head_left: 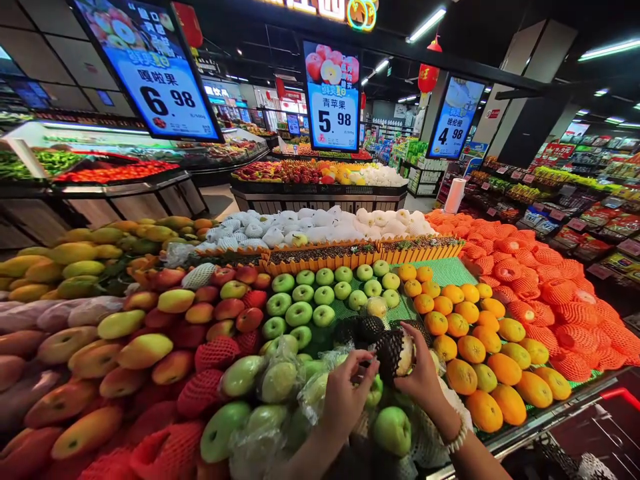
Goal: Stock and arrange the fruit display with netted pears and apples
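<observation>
A round, pale yellowish fruit in a black foam net (393, 353) is held above the display by my right hand (423, 377), its fingers wrapped around the far side. Close to the net's left side, the fingers of my left hand (350, 390) are pinched together. Whatever lies between those fingertips is too small to make out. Below and between my hands sits a green apple (393, 430). More black foam nets (367, 328) lie just behind the held fruit. To the left of my left hand are green apples in clear plastic wrap (280, 380).
Rows of bare green apples (299, 313) stand behind, with oranges (470, 348) to the right. Red-yellow apples (145, 350) fill the left side. Fruits in orange nets (560, 293) slope along the far right. A planter strip with an orange border (325, 257) crosses the back.
</observation>
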Demonstrator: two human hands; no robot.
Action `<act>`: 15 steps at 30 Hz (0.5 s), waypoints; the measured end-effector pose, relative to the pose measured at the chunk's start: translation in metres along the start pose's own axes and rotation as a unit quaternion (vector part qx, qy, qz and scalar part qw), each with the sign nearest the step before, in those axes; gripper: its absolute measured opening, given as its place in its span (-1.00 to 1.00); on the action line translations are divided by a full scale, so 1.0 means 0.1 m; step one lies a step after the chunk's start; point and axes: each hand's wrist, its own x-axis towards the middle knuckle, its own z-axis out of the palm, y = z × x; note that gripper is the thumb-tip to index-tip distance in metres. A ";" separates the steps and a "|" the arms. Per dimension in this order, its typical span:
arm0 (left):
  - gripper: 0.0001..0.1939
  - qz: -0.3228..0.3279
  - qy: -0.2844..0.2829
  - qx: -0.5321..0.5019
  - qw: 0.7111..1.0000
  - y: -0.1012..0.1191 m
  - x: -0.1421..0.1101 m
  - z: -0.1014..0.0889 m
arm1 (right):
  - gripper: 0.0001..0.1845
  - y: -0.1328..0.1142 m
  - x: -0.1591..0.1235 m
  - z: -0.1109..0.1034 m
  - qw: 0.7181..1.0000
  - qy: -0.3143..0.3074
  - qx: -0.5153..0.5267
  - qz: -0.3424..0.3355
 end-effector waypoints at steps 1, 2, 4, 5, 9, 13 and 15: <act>-0.60 0.006 -0.003 0.020 1.000 0.01 -0.03 -0.03 | 0.00 0.02 -0.05 0.04 1.000 0.007 -0.017 -0.012; -0.59 0.013 -0.003 0.039 0.999 0.00 -0.06 -0.06 | -0.01 0.04 -0.11 0.08 0.999 0.007 -0.032 -0.023; -0.65 0.034 -0.003 0.072 0.997 -0.02 -0.09 -0.12 | -0.04 0.07 -0.22 0.14 0.999 -0.005 -0.043 -0.027; -0.69 0.047 -0.003 0.083 0.995 -0.05 -0.10 -0.15 | -0.05 0.08 -0.27 0.17 0.999 -0.010 -0.038 -0.017; -0.59 0.089 0.058 0.137 0.985 -0.24 -0.06 -0.34 | -0.19 0.24 -0.26 0.19 0.996 0.005 0.053 0.071; -0.54 0.121 0.195 0.201 0.952 -0.38 -0.04 -0.66 | -0.47 0.54 0.14 0.01 0.962 0.037 0.191 0.193; -0.55 0.143 0.235 0.219 0.936 -0.40 -0.08 -0.82 | -0.45 0.69 0.46 -0.14 0.953 0.027 0.209 0.217</act>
